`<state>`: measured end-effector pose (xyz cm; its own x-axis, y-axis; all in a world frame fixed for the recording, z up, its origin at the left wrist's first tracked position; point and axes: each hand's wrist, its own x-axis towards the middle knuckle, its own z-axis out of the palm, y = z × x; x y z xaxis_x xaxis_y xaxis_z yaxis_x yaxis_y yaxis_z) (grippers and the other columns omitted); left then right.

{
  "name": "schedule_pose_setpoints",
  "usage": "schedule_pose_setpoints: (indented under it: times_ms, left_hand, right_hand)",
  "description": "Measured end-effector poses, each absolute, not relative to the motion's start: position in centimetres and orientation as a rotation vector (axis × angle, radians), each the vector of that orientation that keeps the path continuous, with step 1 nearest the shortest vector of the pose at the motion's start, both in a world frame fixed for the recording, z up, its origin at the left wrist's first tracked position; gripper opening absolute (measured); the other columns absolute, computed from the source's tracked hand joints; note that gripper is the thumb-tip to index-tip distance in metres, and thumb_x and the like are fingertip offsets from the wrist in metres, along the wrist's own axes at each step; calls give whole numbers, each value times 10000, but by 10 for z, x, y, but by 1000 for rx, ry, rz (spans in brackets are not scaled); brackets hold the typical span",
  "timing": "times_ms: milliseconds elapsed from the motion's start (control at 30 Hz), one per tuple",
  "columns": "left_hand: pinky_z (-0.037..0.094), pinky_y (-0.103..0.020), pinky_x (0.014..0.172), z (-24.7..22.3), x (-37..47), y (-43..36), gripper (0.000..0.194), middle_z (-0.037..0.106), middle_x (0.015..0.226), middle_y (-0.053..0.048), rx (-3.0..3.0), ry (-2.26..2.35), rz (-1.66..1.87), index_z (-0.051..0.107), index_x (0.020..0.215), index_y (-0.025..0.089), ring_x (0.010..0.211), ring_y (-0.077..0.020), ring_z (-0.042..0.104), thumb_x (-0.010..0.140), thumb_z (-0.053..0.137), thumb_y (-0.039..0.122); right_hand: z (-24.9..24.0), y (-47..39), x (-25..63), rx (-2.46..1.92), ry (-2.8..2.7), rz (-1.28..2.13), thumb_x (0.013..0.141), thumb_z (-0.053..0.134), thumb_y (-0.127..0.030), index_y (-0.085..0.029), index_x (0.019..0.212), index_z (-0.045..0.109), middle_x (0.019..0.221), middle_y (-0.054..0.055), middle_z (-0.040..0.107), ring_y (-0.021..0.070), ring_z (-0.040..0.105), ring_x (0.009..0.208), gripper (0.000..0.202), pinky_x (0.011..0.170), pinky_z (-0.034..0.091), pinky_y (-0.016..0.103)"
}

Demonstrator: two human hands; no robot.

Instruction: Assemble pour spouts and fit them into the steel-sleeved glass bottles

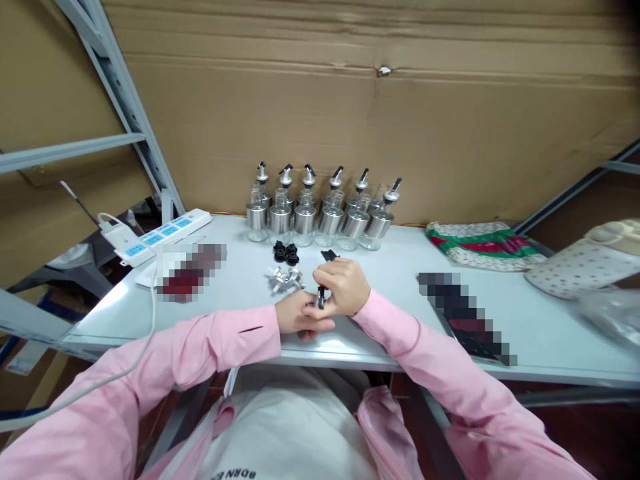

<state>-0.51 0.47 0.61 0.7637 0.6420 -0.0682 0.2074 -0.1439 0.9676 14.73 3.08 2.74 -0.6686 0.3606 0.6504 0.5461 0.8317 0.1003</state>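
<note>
Near the table's front edge, my left hand and my right hand meet around a small black and silver spout part. Fingers of both hands are closed on it, and they hide much of its shape. Just beyond my left hand lies a pile of silver spout pieces. Several black stoppers sit behind that pile. Small black pieces lie past my right hand's knuckles. Glass bottles with steel bands stand in rows at the back, and several carry silver spouts with black levers.
On the left are a white power strip, a cable and a blurred-out object. A dark blurred-out item lies right of my arm. Farther right are a patterned cloth, a dotted white object and clear plastic.
</note>
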Motion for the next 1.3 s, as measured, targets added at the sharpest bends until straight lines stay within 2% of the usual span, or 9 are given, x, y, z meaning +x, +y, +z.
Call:
schedule_pose_setpoints:
  times_ms: [133, 267, 400, 500, 667, 867, 967, 1100, 1300]
  left_hand:
    - [362, -213, 475, 9, -4, 5, 427, 449, 355, 23, 1882, 680, 420, 446, 395, 149, 365, -69, 428, 790, 507, 297]
    - [329, -218, 460, 9, -3, 4, 415, 433, 351, 32, 1870, 680, 419, 423, 419, 156, 357, -66, 389, 783, 519, 331]
    - [295, -203, 429, 3, -2, 2, 317, 425, 409, 67, 1772, 661, 432, 468, 579, 156, 374, -56, 379, 725, 608, 400]
    - [274, -187, 408, -2, -2, 2, 378, 408, 425, 93, 1714, 629, 488, 451, 667, 164, 372, -47, 364, 636, 690, 455]
    - [263, -175, 391, -1, -2, 4, 403, 434, 414, 91, 1622, 623, 563, 434, 693, 160, 358, -49, 377, 638, 698, 459]
    - [285, -172, 405, 4, -1, 2, 392, 458, 430, 89, 1560, 653, 552, 444, 689, 152, 372, -48, 404, 616, 729, 412]
    - [286, -174, 406, 3, -1, 3, 390, 459, 421, 89, 1560, 659, 544, 452, 694, 150, 375, -52, 410, 611, 734, 406]
    - [300, -177, 413, 1, -1, 3, 376, 465, 423, 85, 1561, 661, 547, 463, 708, 148, 383, -57, 421, 622, 728, 401]
    - [308, -176, 417, 3, -1, 2, 379, 463, 426, 86, 1554, 659, 550, 463, 706, 150, 384, -55, 414, 617, 728, 406]
  right_hand:
    - [26, 33, 150, -616, -2426, -559, 821, 289, -642, -166, 496, 470, 439, 17, 471, 94, 355, 414, 604, 519, 181, 286]
    - [26, 36, 152, -518, -2489, -599, 870, 254, -577, -157, 508, 496, 450, 27, 478, 99, 352, 425, 605, 527, 184, 291]
    - [27, 35, 152, -538, -2488, -257, 913, 133, -499, -172, 486, 459, 435, 13, 438, 99, 327, 414, 629, 514, 210, 285]
    - [29, 33, 152, -579, -2314, 111, 931, 42, -398, -186, 464, 370, 413, -2, 381, 97, 308, 405, 609, 509, 269, 260]
    - [34, 50, 162, -911, -2189, 279, 862, 385, -386, -184, 512, 357, 458, -44, 340, 78, 299, 441, 405, 492, 274, 220]
    - [30, 94, 197, -1448, -2142, 267, 690, 609, -271, -160, 610, 508, 544, -26, 521, 93, 450, 513, 170, 551, 339, 211]
    - [24, 105, 209, -1566, -2218, 234, 635, 643, -170, -154, 660, 583, 578, -14, 581, 108, 501, 536, 67, 566, 361, 215]
    - [16, 112, 215, -1617, -2247, 220, 582, 636, -49, -152, 630, 624, 574, 7, 616, 127, 531, 542, 114, 565, 376, 225]
    - [10, 116, 222, -1689, -2206, 191, 642, 633, -96, -153, 683, 647, 653, 36, 658, 142, 573, 605, 71, 608, 404, 235]
